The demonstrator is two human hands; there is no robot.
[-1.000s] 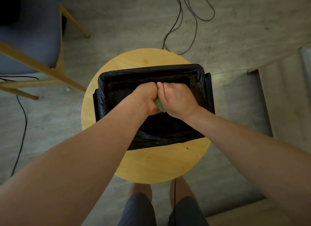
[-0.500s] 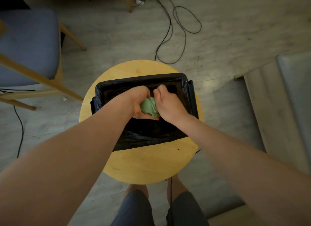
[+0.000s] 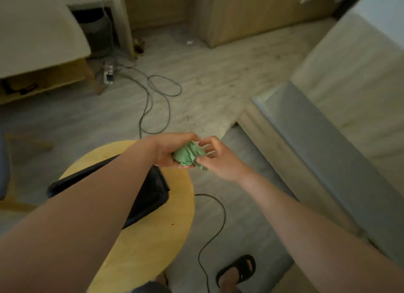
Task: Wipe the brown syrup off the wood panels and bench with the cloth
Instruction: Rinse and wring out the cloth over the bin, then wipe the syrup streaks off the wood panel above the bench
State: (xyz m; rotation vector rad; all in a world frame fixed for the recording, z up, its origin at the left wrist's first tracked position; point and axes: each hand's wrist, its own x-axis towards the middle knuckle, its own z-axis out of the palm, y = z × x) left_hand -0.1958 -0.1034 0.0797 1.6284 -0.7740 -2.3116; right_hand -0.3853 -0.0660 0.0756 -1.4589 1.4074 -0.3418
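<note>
The left hand point(image 3: 171, 150) cupped a crumpled pale green cloth point(image 3: 188, 154), its grip curled round the wad from the left and underneath. The cloth was bunched into a soft, creased ball, held in the air just past the far right rim of the round yellow worktop point(image 3: 153, 247). From the right, the right hand point(image 3: 222, 162) met it, thumb and spread fingertips pinching the wad's near side.

On the worktop's left half sat a black bin point(image 3: 153, 194), largely hidden under the left forearm. A small brown speck point(image 3: 172, 223) lay on the worktop just right of the bin. Beyond the worktop, a grey cable point(image 3: 162, 89) looped across the floor. Right of the worktop a thinner black cord point(image 3: 218, 225) trailed past a foot in a black sandal point(image 3: 237, 268). Well to the right of the worktop ran a long pale bench point(image 3: 323, 161).

The wad showed no clear long axis; it spread slightly from palm to palm, with one small tail hanging toward the lower right.
</note>
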